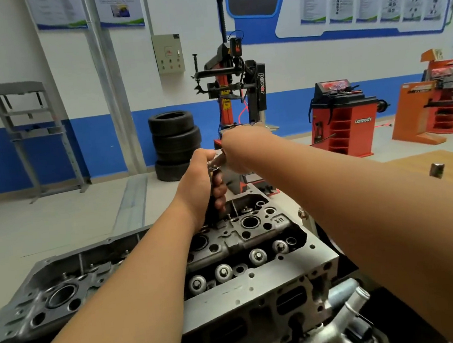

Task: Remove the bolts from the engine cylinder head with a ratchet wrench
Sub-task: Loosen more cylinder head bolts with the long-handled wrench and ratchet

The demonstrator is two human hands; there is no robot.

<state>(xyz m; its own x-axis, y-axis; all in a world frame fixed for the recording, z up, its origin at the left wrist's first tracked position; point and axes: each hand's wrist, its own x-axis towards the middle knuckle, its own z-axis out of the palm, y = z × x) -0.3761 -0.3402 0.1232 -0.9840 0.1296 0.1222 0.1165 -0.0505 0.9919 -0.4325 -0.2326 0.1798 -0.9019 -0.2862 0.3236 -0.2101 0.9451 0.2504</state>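
Workshop bkgd: blue-white wall, 4 stacked tyres (174, 146), 1 tyre changer (260, 85). 1 cylinder head (253, 232) sits low centre, long axis near-left to far-right. 1 ratchet wrench (216, 161) stands at its far end, shaft upright, handle pointing right. L hand (199, 185) is nearer the bolt, fingers curled round the shaft. Bolt lies straight below them, hidden, so no bolt count. R hand (241, 147) is closed on the handle, fingers out of sight. Next swing prob. pivots on that upright axis.

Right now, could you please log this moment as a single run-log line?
right hand: grips ratchet wrench handle | left hand: grips its upright shaft | cylinder head: wrench stands at far end | bolt: hidden
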